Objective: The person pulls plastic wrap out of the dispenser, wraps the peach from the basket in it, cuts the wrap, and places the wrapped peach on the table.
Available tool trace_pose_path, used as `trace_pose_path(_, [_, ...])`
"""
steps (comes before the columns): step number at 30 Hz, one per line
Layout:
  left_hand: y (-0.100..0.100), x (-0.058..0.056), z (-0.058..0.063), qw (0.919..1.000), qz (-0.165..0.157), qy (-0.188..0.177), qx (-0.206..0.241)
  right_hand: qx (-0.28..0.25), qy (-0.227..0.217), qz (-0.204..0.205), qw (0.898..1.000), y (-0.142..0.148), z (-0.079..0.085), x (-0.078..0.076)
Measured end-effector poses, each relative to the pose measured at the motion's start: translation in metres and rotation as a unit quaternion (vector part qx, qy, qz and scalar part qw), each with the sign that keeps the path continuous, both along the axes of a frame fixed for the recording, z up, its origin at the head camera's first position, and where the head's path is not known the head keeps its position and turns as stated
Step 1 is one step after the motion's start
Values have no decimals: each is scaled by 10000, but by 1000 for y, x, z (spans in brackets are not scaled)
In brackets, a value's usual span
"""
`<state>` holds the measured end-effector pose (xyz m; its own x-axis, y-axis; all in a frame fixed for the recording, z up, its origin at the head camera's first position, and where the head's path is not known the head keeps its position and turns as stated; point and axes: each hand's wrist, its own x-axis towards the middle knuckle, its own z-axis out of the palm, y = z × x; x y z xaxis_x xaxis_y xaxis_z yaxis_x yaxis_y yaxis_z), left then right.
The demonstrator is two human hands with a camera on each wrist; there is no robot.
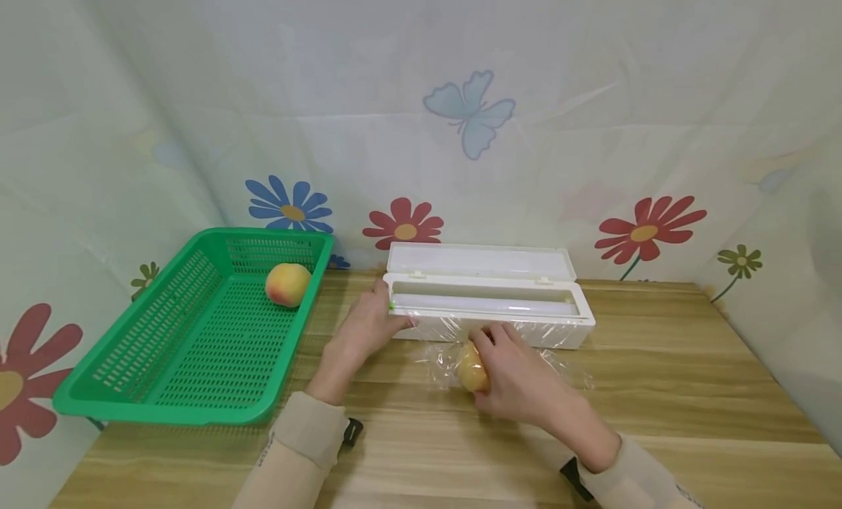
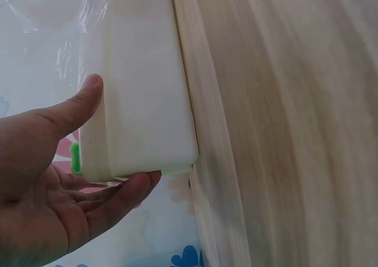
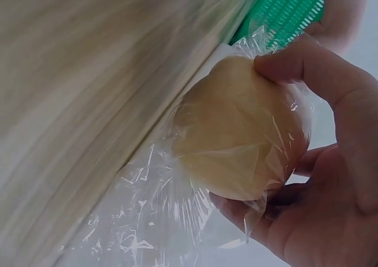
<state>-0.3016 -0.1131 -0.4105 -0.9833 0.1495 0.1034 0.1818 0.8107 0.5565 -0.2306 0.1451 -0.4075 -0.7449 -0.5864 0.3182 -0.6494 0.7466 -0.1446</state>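
A long white cling film dispenser [image 1: 559, 336] lies on the table with its lid [image 1: 480, 260] tipped back and a roll of film [image 1: 480, 304] inside. My left hand [image 1: 365, 325] grips its left end, thumb on the front wall and fingers round the end, as the left wrist view [image 2: 133, 101] of the dispenser also shows. In front of the dispenser, my right hand [image 1: 520, 381] holds a peach [image 3: 236, 131] between thumb and fingers. Clear cling film [image 3: 142, 231] covers the peach and stretches toward the dispenser's front. A second peach [image 1: 288, 284] sits in the green basket [image 1: 299, 333].
The basket stands left of the dispenser on the wood-grain table [image 1: 658, 392]. Behind the table hangs a pale curtain [image 1: 355, 129] printed with flowers and a butterfly. Loose film spreads to both sides of the held peach.
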Motion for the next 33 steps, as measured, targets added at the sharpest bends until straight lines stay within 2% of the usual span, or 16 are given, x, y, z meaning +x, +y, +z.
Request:
trace_pose_path(9, [2, 0, -3, 9996, -14, 241, -143, 213, 267, 130, 9993, -1, 8, 5])
trace_pose_path(17, [5, -3, -7, 9985, 80, 460, -290, -6, 464, 239, 9986, 0, 12, 9])
trace_pose_path(20, [6, -4, -9, 9981, 110, 564, -233, -9, 461, 203, 9987, 1, 14, 10])
trace_pose_path(33, [3, -5, -9, 9979, 170, 627, -56, 98, 592, 212, 9980, 1, 19, 22])
